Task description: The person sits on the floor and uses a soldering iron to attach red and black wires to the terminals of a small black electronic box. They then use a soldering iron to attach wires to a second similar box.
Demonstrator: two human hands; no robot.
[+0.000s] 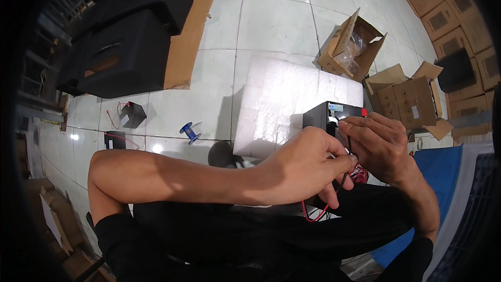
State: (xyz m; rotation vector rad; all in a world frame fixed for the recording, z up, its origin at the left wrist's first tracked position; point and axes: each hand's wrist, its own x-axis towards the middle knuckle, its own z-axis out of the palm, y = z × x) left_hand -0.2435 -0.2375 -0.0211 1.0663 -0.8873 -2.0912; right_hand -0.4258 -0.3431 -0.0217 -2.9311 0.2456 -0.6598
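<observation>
A black box-shaped battery (pixel 317 115) with a red terminal cover (pixel 364 112) and a blue-and-white label sits at the near right of a white foam block (pixel 276 89). My left hand (pixel 313 162) reaches across in front of it, thumb and fingers pinched on a thin black wire (pixel 344 178). Against the battery's near side, my right hand (pixel 378 143) is closed, its fingertips at the upper part of the black wire; the exact grip is partly hidden. A red wire (pixel 313 220) loops below my left hand. Behind my fingers lies a bundle of red and black wires (pixel 360 174).
On the tiled floor at left are a blue spool (pixel 190 133) and two black batteries with red leads, one here (pixel 133 115). Large black cases (pixel 125 55) rest on cardboard. Open cartons (pixel 347 52) stand at right, near a blue plastic object (pixel 433 167).
</observation>
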